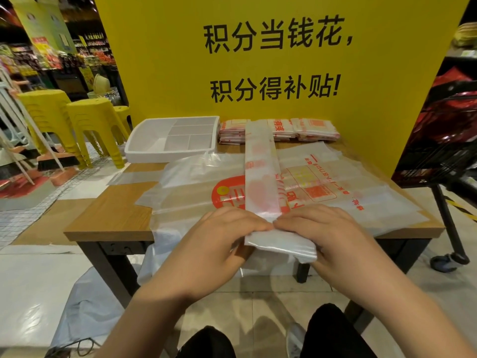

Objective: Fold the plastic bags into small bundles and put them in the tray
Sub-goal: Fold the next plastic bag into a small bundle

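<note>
A clear plastic bag folded into a long narrow strip (261, 174) runs from the table's back to its front edge. My left hand (222, 239) and my right hand (327, 236) both pinch the strip's near end, where it is folded over into a thick flap (281, 245). Their fingertips meet at the strip's middle. Under the strip lies a flat bag with red and yellow print (317, 184), spread across the table. A white tray (144, 144) with several compartments stands at the back left; I see nothing in it.
Stacks of folded printed bags (304, 130) lie at the back against the yellow sign (258, 60). The wooden table (113, 213) has bare room at its left. Yellow stools (95, 125) stand at left, a black cart (444, 140) at right. More plastic hangs off the front edge.
</note>
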Action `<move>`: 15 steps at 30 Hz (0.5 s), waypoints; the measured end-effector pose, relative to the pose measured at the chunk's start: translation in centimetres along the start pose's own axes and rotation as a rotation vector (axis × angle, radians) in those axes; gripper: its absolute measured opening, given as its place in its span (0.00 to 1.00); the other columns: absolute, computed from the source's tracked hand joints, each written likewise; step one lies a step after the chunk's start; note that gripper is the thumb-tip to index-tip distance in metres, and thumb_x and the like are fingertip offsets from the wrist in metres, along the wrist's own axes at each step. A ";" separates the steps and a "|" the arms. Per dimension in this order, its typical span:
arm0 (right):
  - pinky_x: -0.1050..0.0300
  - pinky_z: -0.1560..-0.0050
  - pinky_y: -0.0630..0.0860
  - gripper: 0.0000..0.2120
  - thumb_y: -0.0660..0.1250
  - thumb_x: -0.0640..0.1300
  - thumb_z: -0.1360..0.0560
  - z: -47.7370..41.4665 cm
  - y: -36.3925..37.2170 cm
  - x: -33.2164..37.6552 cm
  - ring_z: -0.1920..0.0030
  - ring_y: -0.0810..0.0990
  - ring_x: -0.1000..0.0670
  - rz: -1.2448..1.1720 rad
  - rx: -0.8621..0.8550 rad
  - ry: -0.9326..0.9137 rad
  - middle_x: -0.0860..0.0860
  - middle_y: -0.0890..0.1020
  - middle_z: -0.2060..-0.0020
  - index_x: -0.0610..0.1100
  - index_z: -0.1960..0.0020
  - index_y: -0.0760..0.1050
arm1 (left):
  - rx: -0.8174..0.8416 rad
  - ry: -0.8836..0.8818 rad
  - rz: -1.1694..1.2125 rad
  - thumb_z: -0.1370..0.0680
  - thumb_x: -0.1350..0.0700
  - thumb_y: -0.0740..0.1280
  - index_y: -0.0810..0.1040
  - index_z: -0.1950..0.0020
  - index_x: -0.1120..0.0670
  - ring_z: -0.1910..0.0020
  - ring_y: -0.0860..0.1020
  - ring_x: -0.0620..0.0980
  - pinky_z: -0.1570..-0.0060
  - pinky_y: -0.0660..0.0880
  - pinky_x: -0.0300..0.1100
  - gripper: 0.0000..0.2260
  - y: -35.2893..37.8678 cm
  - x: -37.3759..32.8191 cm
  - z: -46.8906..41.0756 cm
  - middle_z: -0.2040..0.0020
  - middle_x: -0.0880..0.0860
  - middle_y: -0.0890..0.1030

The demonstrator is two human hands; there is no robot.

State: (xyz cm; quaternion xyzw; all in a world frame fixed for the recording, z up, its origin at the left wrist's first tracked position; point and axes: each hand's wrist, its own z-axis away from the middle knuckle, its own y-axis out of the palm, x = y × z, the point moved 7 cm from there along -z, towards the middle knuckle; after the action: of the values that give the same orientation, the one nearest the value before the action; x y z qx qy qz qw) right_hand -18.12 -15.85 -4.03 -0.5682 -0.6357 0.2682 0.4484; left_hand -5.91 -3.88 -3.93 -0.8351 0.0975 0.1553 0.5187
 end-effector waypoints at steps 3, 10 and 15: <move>0.56 0.43 0.72 0.17 0.70 0.43 0.26 -0.5 0.0 -0.6 0.44 0.77 0.57 -0.061 -0.001 0.008 0.65 0.80 0.46 0.58 0.40 0.80 | -0.018 0.000 0.058 0.21 0.57 0.71 0.79 0.35 0.45 0.38 0.75 0.39 0.39 0.73 0.42 0.16 -0.2 0.2 -0.2 0.41 0.37 0.79; 0.65 0.47 0.69 0.14 0.69 0.40 0.22 -1.5 -0.2 -0.9 0.45 0.74 0.59 -0.194 0.030 0.075 0.64 0.78 0.51 0.58 0.45 0.81 | -0.065 -0.038 0.095 0.23 0.60 0.71 0.82 0.42 0.47 0.43 0.75 0.44 0.43 0.72 0.38 0.13 -0.6 1.0 -1.0 0.47 0.40 0.78; 0.66 0.52 0.69 0.09 0.64 0.44 0.20 -2.7 -0.1 -1.4 0.48 0.74 0.61 -0.242 0.122 0.128 0.61 0.77 0.53 0.56 0.48 0.80 | -0.024 -0.128 0.131 0.23 0.59 0.71 0.83 0.45 0.48 0.46 0.77 0.44 0.47 0.75 0.44 0.09 -0.6 1.7 -1.6 0.49 0.43 0.80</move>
State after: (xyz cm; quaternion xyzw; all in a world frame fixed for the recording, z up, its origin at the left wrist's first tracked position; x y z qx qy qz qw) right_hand -15.84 -17.62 -3.10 -0.4750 -0.6522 0.2136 0.5509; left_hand -3.92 -5.08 -3.39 -0.8213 0.1167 0.2431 0.5027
